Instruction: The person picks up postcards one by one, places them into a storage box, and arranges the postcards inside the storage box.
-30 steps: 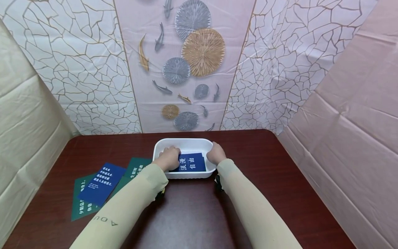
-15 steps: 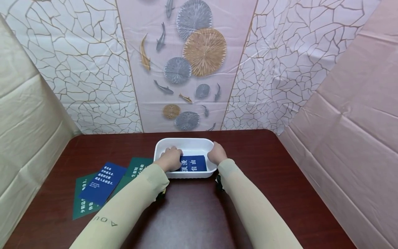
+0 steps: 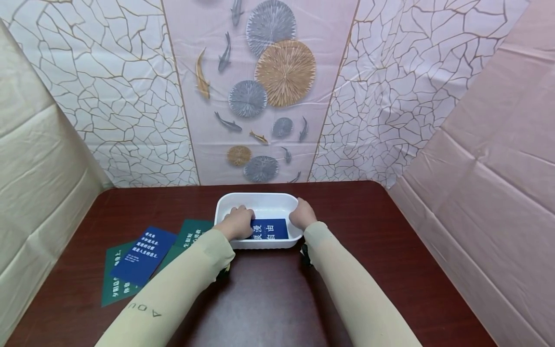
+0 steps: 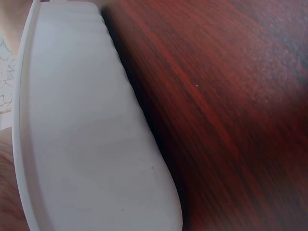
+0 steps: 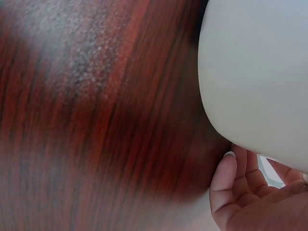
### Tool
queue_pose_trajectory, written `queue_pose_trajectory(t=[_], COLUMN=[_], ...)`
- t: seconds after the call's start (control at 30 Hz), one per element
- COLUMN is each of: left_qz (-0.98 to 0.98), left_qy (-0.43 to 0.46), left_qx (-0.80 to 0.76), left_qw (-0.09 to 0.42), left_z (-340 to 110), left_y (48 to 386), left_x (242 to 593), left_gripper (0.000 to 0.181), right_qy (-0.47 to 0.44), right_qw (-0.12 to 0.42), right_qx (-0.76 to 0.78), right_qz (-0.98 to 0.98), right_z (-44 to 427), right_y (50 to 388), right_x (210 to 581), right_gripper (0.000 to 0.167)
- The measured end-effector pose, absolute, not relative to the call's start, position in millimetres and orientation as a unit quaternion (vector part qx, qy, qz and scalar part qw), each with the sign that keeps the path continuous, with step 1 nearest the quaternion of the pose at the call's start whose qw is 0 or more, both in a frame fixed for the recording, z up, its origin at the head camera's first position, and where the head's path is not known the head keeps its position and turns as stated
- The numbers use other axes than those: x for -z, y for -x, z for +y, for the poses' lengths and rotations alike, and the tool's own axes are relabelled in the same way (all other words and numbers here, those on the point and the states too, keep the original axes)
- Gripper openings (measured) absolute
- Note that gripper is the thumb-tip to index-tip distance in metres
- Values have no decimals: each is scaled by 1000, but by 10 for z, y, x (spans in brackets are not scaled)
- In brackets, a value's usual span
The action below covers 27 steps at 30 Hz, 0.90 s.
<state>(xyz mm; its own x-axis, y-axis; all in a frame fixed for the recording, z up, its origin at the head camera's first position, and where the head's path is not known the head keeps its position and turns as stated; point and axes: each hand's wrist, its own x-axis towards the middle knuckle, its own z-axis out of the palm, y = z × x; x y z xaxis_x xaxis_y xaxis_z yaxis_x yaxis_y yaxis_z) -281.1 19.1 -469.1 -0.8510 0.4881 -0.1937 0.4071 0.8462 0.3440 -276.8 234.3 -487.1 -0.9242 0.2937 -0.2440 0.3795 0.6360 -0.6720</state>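
A white plastic tray (image 3: 272, 208) stands on the table, long side toward me. Low inside it lies a blue card (image 3: 273, 229) with white characters. My left hand (image 3: 238, 222) reaches over the near rim and holds the card's left end with bent fingers; their tips are hidden. At the tray's right end, my right hand (image 3: 303, 214) grips the rim. In the right wrist view, the right hand's curled fingers (image 5: 224, 175) lie against the tray's underside. The left wrist view mostly shows the tray's outer wall (image 4: 86, 120).
Left of the tray, a blue card (image 3: 145, 255) overlaps green cards (image 3: 113, 258) with white writing; another green card (image 3: 192, 231) lies partly beneath my left sleeve. The dark red wooden table (image 3: 269, 299) runs back to a patterned cloth (image 3: 256, 183), with cloth panels at both sides.
The blue card in the tray has slid slightly toward the near wall, and a second edge once visible behind it no longer shows. My right hand keeps its grip on the rim.
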Motion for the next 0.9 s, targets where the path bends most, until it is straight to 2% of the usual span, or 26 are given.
queue_pose_trajectory(t=[0.6,0.9], left_qz=[944,932], left_qy=[-249,-279], left_qx=[-160,-203], left_qw=[147,109], left_z=[125,-89], left_y=[2808,2707], left_x=[4660,4420], left_gripper=[35,36], right_qy=[-194,-197], right_qw=[67,76], right_qx=[389,385], right_qz=[898,899], right_z=[2326,2329], right_y=[2766,2770], right_x=[4850,4811], right_gripper=[69,70])
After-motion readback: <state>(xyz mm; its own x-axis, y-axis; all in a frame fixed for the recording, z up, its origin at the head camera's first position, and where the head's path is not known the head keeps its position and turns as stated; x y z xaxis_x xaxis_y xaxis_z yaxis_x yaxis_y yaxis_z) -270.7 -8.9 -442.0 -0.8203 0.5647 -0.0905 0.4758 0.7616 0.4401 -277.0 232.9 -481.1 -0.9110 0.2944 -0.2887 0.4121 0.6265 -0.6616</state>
